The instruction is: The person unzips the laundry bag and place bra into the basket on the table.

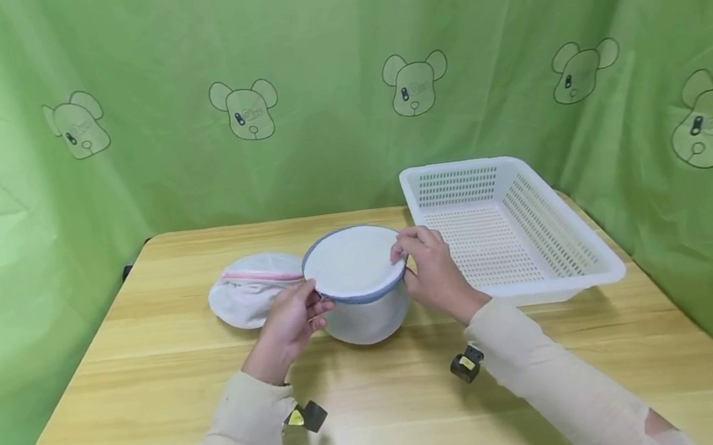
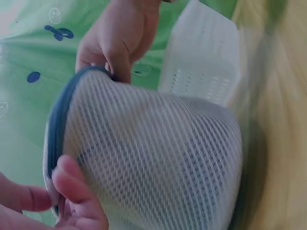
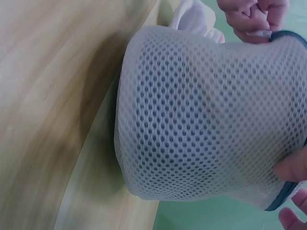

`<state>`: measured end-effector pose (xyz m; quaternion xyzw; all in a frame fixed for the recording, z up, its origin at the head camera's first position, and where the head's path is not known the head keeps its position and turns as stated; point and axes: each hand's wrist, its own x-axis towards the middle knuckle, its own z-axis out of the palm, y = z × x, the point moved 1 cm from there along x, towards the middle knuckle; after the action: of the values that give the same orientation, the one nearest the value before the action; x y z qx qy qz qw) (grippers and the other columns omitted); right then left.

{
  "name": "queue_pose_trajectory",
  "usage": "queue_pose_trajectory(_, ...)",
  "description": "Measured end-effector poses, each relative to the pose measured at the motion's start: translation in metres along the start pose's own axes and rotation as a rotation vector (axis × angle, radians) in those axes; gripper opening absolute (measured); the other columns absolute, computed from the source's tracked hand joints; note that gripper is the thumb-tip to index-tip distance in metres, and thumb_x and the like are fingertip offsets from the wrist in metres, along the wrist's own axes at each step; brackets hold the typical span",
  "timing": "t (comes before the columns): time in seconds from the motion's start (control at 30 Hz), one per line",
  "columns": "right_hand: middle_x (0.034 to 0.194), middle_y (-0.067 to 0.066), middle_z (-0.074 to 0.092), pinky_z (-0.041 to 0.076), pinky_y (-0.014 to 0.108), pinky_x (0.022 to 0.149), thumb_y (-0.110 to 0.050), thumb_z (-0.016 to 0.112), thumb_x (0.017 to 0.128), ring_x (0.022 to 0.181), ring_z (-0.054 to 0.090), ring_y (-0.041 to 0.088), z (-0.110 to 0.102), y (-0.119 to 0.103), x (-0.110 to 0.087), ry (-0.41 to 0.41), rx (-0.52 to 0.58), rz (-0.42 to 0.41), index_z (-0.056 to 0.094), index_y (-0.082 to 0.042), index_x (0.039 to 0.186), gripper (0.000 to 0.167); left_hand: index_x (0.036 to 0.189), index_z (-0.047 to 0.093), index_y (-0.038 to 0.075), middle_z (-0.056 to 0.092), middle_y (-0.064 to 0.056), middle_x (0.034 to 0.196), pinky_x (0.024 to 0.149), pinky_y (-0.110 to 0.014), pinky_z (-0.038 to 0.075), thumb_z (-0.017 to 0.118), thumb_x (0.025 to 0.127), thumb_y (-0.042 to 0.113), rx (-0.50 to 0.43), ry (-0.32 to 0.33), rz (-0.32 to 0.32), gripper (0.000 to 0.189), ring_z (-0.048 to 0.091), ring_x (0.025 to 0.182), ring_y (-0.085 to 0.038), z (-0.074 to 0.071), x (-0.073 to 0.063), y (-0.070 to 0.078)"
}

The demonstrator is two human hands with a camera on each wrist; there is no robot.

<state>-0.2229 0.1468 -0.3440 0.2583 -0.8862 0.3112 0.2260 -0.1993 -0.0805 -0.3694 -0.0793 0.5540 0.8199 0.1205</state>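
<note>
A round white mesh laundry bag (image 1: 369, 321) with blue trim stands upright, its flat white top (image 1: 354, 260) facing up. My left hand (image 1: 289, 327) pinches the blue-trimmed rim at the near left, thumb and fingers on either side of the edge in the left wrist view. On the opposite side, my right hand (image 1: 432, 269) pinches the rim, its thumb (image 3: 292, 165) against the mesh wall and its fingers over the top edge. Coarse honeycomb mesh (image 3: 192, 115) fills the right wrist view. Whatever is inside the bag cannot be made out.
Left of the mesh bag, a second white bag (image 1: 242, 303) with a pink zipper strip lies flattened on the wooden table (image 1: 151, 396). A white perforated plastic basket (image 1: 577, 277) stands at the right. Green curtain (image 1: 334, 151) surrounds the table's back and sides.
</note>
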Motion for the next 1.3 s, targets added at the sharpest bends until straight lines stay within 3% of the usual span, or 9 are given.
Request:
queue_pose_trajectory(0.13, 0.119, 0.019, 0.052, 0.035, 0.055, 0.093, 0.011, 0.062, 0.067, 0.108, 0.044, 0.037, 0.000, -0.007, -0.002, -0.013, 0.021, -0.002, 0.059, -0.004, 0.099, 0.035, 0.097, 0.048, 0.003, 0.055, -0.003, 0.082, 0.052, -0.017, 0.044, 0.039, 0.105, 0.014, -0.054, 0.047, 0.047, 0.017, 0.061, 0.070, -0.009, 0.006, -0.003, 0.001)
queue_pose_trajectory(0.27, 0.109, 0.015, 0.056, 0.038, 0.052, 0.090, 0.001, 0.066, 0.073, 0.103, 0.047, 0.033, 0.002, -0.015, -0.004, 0.008, 0.035, -0.064, 0.059, -0.002, 0.101, 0.030, 0.097, 0.046, 0.002, 0.055, -0.005, 0.087, 0.053, -0.017, 0.045, 0.040, 0.104, 0.013, -0.105, 0.088, 0.065, 0.015, 0.063, 0.075, -0.010, 0.013, -0.006, 0.001)
queue_pose_trajectory(0.43, 0.080, 0.002, 0.059, 0.050, 0.032, 0.071, -0.009, 0.071, 0.082, 0.076, 0.057, 0.021, 0.007, -0.024, -0.006, -0.033, 0.048, -0.133, 0.060, -0.005, 0.085, 0.012, 0.106, 0.046, 0.001, 0.058, -0.006, 0.091, 0.059, -0.020, 0.049, 0.042, 0.102, 0.012, -0.159, 0.100, 0.047, 0.012, 0.066, 0.082, -0.013, 0.024, -0.011, -0.004)
queue_pose_trajectory(0.5, 0.070, -0.003, 0.057, 0.049, 0.025, 0.058, -0.011, 0.072, 0.084, 0.063, 0.054, 0.015, 0.009, -0.028, -0.007, -0.076, 0.054, -0.151, 0.060, -0.008, 0.078, 0.014, 0.107, 0.046, 0.000, 0.059, -0.006, 0.090, 0.063, -0.022, 0.051, 0.042, 0.102, 0.011, -0.162, 0.092, 0.042, 0.013, 0.065, 0.085, -0.015, 0.028, -0.012, -0.006)
queue_pose_trajectory(0.6, 0.061, -0.007, 0.055, 0.045, 0.020, 0.048, -0.015, 0.071, 0.086, 0.053, 0.048, 0.006, 0.011, -0.031, -0.008, -0.138, 0.043, -0.159, 0.061, -0.010, 0.070, 0.019, 0.111, 0.046, -0.001, 0.059, -0.006, 0.093, 0.071, -0.024, 0.051, 0.043, 0.102, 0.011, -0.165, 0.082, 0.036, 0.015, 0.063, 0.091, -0.017, 0.034, -0.014, -0.009)
queue_pose_trajectory(0.83, 0.064, -0.008, 0.062, 0.046, 0.017, 0.050, -0.025, 0.070, 0.089, 0.053, 0.052, 0.001, 0.015, -0.037, -0.010, -0.234, -0.036, -0.107, 0.069, -0.013, 0.074, 0.019, 0.113, 0.047, -0.001, 0.058, -0.010, 0.104, 0.082, -0.027, 0.046, 0.045, 0.102, 0.013, -0.190, 0.070, 0.013, 0.018, 0.055, 0.093, -0.019, 0.046, -0.016, -0.012)
queue_pose_trajectory(1.03, 0.066, -0.006, 0.065, 0.047, 0.018, 0.052, -0.026, 0.070, 0.089, 0.055, 0.056, 0.003, 0.019, -0.038, -0.010, -0.222, -0.107, -0.055, 0.072, -0.013, 0.077, 0.017, 0.109, 0.051, -0.003, 0.061, -0.009, 0.098, 0.083, -0.027, 0.044, 0.046, 0.102, 0.012, -0.209, 0.065, 0.023, 0.018, 0.057, 0.086, -0.016, 0.048, -0.016, -0.015)
queue_pose_trajectory(1.2, 0.061, -0.007, 0.059, 0.042, 0.018, 0.047, -0.025, 0.070, 0.089, 0.050, 0.048, 0.003, 0.024, -0.038, -0.011, -0.191, -0.232, -0.098, 0.068, -0.012, 0.076, 0.018, 0.105, 0.053, -0.001, 0.063, -0.005, 0.090, 0.079, -0.025, 0.045, 0.048, 0.101, 0.012, -0.210, 0.055, 0.037, 0.015, 0.057, 0.082, -0.015, 0.048, -0.015, -0.016)
queue_pose_trajectory(1.3, 0.059, -0.007, 0.053, 0.039, 0.018, 0.044, -0.020, 0.067, 0.091, 0.048, 0.044, 0.004, 0.026, -0.038, -0.013, -0.167, -0.244, -0.125, 0.064, -0.012, 0.075, 0.018, 0.105, 0.053, -0.001, 0.064, -0.005, 0.089, 0.079, -0.026, 0.046, 0.048, 0.100, 0.011, -0.218, 0.056, 0.046, 0.014, 0.058, 0.084, -0.015, 0.048, -0.014, -0.017)
